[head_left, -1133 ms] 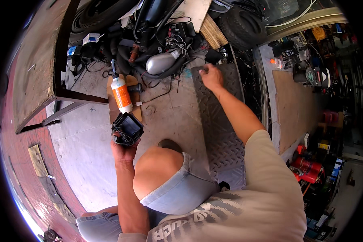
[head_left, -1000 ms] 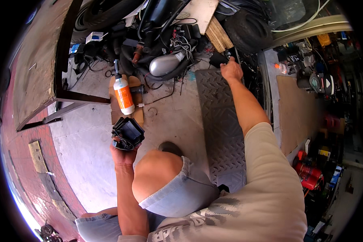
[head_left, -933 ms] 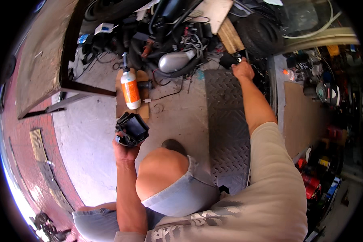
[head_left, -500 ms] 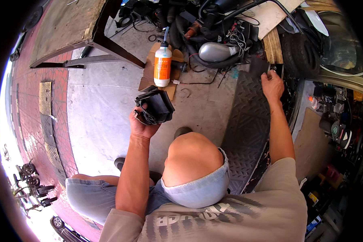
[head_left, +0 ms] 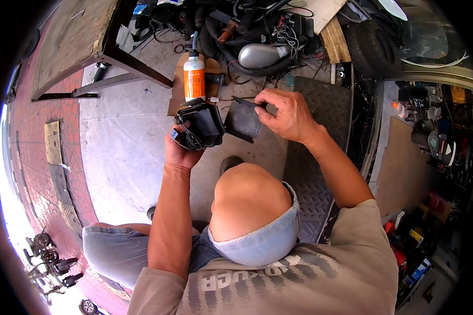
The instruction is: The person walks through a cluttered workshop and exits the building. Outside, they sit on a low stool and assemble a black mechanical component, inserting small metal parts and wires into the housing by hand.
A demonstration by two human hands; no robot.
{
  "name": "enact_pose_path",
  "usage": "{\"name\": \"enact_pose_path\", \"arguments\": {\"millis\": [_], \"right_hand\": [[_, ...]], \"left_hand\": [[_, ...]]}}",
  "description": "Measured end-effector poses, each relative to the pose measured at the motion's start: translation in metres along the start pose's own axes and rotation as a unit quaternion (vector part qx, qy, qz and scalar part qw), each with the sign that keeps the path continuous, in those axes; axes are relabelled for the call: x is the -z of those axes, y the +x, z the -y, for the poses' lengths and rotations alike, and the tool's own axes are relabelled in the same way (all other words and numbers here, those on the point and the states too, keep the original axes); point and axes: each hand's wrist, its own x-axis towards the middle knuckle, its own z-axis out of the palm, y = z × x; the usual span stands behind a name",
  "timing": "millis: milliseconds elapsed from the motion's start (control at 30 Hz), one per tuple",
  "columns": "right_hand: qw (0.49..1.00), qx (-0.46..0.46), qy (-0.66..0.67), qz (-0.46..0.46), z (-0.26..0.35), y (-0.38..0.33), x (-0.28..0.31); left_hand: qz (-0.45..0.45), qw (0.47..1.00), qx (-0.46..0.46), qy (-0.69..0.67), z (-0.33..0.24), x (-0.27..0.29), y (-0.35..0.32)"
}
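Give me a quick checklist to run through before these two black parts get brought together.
1. Left hand has a firm hold on the black housing: ok.
2. Right hand pinches the flat black cover by its upper edge: ok.
3. Cover and housing are next to each other; whether they touch: cannot tell.
4. Housing's inside free of dirt: cannot tell.
5. Orange bottle stands upright behind the parts, out of the way: ok.
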Motion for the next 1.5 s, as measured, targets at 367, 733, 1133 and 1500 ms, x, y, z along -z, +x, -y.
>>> {"name": "enact_pose_path", "arguments": {"millis": [367,733,1133,1500], "right_hand": [[0.995,0.076,0.059,-0.010,0.034,0.012,0.003],[0.986,0.153,0.055,0.041,0.050,0.041,0.008],[0.983,0.175,-0.028,-0.050,0.054,0.035,-0.002],[0.986,0.115,0.069,-0.103,0.054,0.026,-0.021]], "left_hand": [[-0.050,0.998,0.023,0.023,0.011,-0.019,-0.009],[0.016,0.997,0.079,-0.014,0.015,-0.023,-0.015],[-0.111,0.992,0.041,0.032,0.020,-0.053,-0.017],[-0.069,0.996,0.037,0.052,0.027,-0.080,-0.016]]}}
